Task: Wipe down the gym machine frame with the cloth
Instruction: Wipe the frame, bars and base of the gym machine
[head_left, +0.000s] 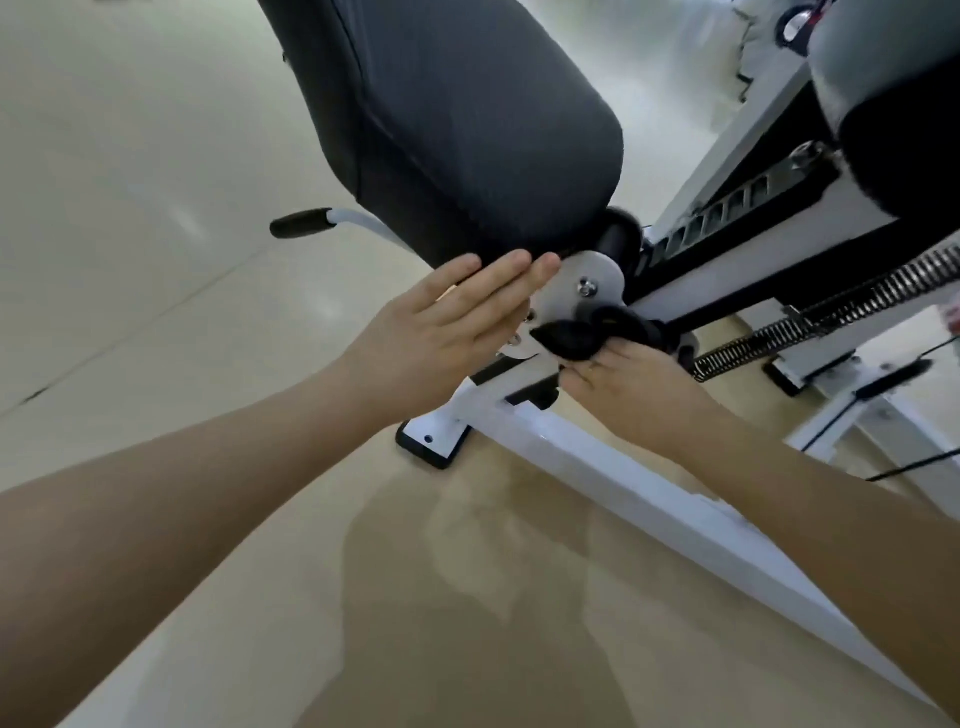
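The left hand lies flat with straight fingers against the lower edge of the dark seat pad. Just right of it, the right hand grips a bunched black cloth pressed to the white frame below the pivot plate. Its fingertips vanish behind the cloth. A coiled spring runs off the right edge.
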